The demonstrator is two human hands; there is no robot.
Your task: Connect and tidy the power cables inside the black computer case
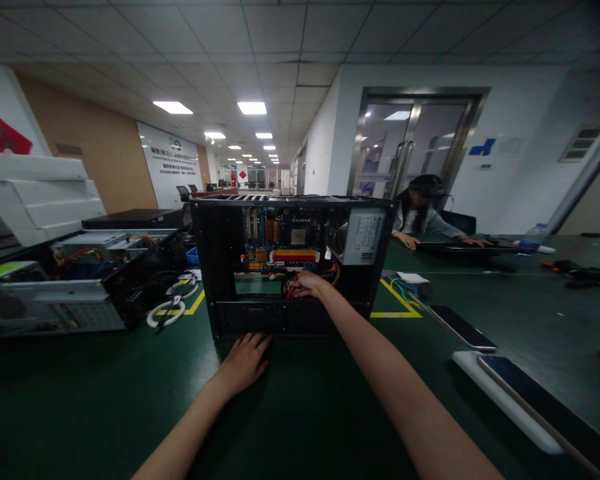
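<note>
An open black computer case stands upright in front of me, its inside facing me. In it are a motherboard with red and yellow memory slots and a silver power supply at the upper right. My right hand reaches into the lower middle of the case, fingers closed around a bundle of dark and red cables. Down at the case's bottom edge, my left hand lies on the green table with its fingers spread, the tips touching or close to the case.
Another opened computer case lies at the left, beside coiled white cables. To the right are thin wires, a dark phone-like slab and a white block. Behind them sits a person with both hands at the table.
</note>
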